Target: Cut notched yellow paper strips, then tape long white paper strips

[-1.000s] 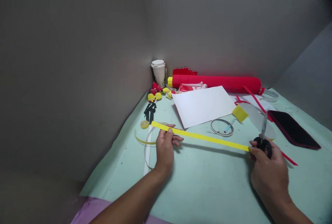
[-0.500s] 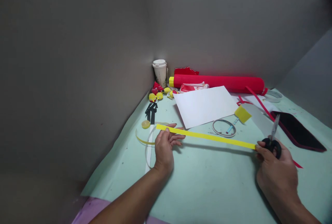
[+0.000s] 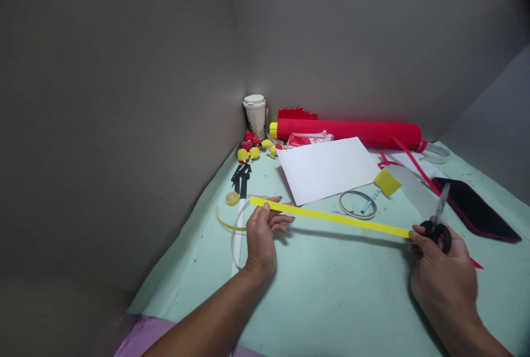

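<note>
A long yellow paper strip (image 3: 339,218) is stretched between my two hands just above the table. My left hand (image 3: 263,235) pinches its left end between thumb and forefinger, with the other fingers spread. At the strip's right end, my right hand (image 3: 441,263) grips it with the thumb and fingertips. That same hand also carries black-handled scissors (image 3: 434,233), their blades pointing up and away. Under and beside my left hand lie a white strip (image 3: 237,246) and a thin curled yellow strip (image 3: 226,225).
A white sheet (image 3: 329,169) lies beyond the strip, with a ring (image 3: 343,205) and a yellow paper square (image 3: 388,182) near it. A red roll (image 3: 351,132) and a lidded cup (image 3: 255,117) stand at the back. A phone (image 3: 476,208) rests at right; black strips (image 3: 243,183) lie left.
My right hand and the scissors have shifted very slightly to the right, with the yellow strip still held taut. My left hand has barely moved.
</note>
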`<control>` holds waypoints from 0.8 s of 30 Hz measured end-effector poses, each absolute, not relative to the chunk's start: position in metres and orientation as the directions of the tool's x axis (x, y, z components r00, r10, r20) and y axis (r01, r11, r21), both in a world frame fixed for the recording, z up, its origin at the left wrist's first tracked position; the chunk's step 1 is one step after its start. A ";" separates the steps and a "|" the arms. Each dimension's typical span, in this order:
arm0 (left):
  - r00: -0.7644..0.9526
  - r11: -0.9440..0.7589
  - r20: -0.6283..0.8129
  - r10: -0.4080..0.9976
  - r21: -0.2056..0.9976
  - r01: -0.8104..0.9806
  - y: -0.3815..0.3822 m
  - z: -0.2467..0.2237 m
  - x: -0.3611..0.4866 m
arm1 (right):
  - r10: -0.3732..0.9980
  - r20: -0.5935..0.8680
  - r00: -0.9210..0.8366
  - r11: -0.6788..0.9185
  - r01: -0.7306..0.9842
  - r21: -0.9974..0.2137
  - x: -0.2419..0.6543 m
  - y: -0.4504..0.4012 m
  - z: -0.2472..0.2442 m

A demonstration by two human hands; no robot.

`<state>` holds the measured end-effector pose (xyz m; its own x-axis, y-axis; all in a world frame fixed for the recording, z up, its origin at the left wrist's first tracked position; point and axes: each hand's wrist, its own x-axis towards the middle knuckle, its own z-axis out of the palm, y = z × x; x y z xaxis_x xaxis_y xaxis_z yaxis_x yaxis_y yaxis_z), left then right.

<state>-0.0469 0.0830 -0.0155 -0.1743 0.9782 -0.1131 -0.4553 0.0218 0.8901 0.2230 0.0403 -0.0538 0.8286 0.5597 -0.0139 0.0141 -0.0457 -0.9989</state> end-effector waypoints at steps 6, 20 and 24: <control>-0.187 0.011 -0.104 0.977 0.898 -0.440 0.082 -0.014 -0.046 | 0.551 -0.040 0.833 0.015 -0.058 -0.998 0.218 0.040 -0.048; -0.199 -0.006 -0.084 0.976 0.910 -0.415 0.084 -0.016 -0.046 | 0.571 -0.023 0.821 -0.025 -0.011 -1.000 0.218 0.041 -0.051; -0.118 0.036 -0.094 0.989 0.907 -0.420 0.084 -0.014 -0.046 | 0.581 0.007 0.814 -0.033 0.032 -0.999 0.210 0.040 -0.046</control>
<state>-0.0462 0.0838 -0.0139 -0.1179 0.9886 -0.0941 -0.4200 0.0362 0.9068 0.2099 0.0404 -0.0461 0.8138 0.5812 0.0070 0.0321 -0.0330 -0.9989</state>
